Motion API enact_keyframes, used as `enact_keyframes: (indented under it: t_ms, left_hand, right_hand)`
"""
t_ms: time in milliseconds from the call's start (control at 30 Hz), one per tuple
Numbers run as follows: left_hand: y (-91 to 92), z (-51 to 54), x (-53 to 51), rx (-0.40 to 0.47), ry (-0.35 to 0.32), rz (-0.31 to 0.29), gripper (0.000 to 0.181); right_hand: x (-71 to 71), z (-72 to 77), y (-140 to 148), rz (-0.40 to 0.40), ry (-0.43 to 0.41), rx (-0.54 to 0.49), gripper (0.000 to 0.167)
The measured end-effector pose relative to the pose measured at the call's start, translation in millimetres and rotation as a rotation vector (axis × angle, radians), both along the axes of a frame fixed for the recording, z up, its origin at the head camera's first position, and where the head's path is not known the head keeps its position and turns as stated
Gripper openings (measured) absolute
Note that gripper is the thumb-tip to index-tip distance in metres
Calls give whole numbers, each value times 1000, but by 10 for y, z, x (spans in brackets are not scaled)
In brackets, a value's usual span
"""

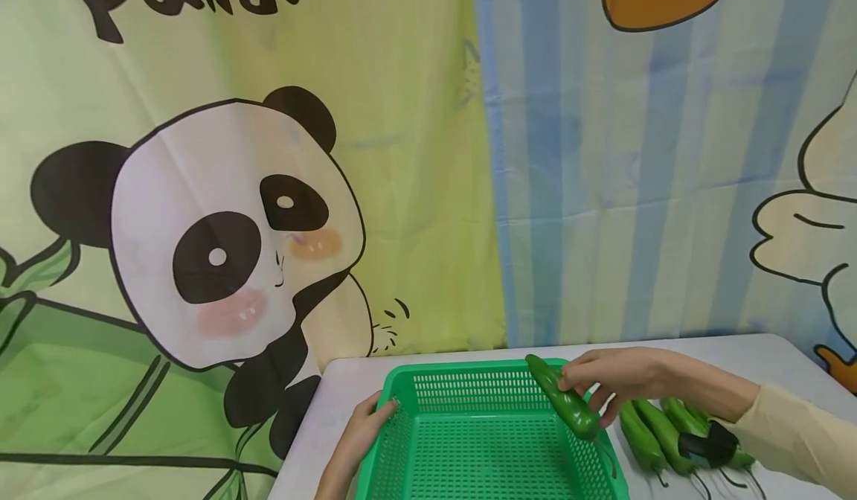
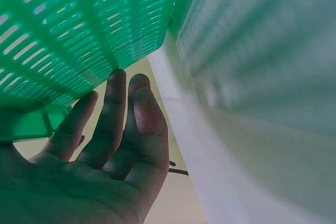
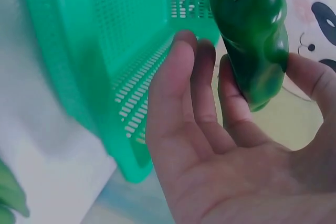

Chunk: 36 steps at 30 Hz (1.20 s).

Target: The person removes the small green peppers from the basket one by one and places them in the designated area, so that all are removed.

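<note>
My right hand [image 1: 626,377] pinches a glossy green chili pepper [image 1: 569,408] between thumb and fingers, above the right side of a green plastic basket [image 1: 495,455]. The pepper tilts, its thin stem hanging down at the near end. In the right wrist view the same pepper [image 3: 254,35] sits between thumb and fingertips, the other fingers apart from it. My left hand [image 1: 364,429] holds the basket's left rim, thumb over the edge. From the left wrist view, its fingers [image 2: 110,124] lie along the outside of the slotted wall [image 2: 100,24]. The visible basket floor is bare.
Several more green peppers [image 1: 646,440] lie on the white table [image 1: 736,347] right of the basket, below my right forearm. A black object [image 1: 713,446] overlaps them in view. Behind the table hangs a cloth [image 1: 428,187] printed with a panda.
</note>
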<state>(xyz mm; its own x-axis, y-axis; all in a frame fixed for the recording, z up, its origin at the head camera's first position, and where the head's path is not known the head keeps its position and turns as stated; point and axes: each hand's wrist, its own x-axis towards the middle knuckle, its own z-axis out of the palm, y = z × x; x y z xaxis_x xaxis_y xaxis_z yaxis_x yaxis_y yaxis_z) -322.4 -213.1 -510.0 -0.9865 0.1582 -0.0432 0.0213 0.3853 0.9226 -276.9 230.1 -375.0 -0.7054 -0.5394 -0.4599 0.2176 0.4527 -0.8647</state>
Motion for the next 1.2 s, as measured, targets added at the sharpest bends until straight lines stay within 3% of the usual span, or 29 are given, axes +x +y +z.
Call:
enact_keyframes:
  t_ms: [300, 667, 900, 1200]
  left_hand:
    - [-4, -27, -13, 0, -4, 12, 50]
    - [29, 84, 67, 1, -5, 11, 48]
    - [-23, -12, 27, -8, -2, 11, 50]
    - [-1, 21, 31, 3, 3, -2, 51]
  right_hand:
    - [54, -48, 336, 70, -64, -93, 18]
    - [128, -106, 909, 26, -61, -126, 23]
    - [108, -236, 1304, -21, -65, -47, 34]
    - [112, -418, 1689, -176, -25, 187, 49]
